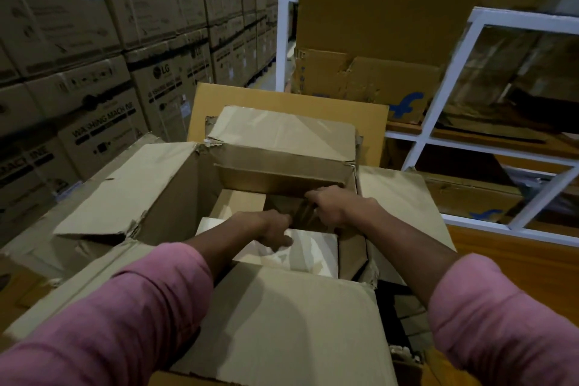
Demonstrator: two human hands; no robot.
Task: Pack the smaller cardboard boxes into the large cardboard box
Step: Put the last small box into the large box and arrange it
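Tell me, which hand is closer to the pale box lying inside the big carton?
Left. The left hand rests on the pale box; the right hand is just beyond it, gripping a darker box.
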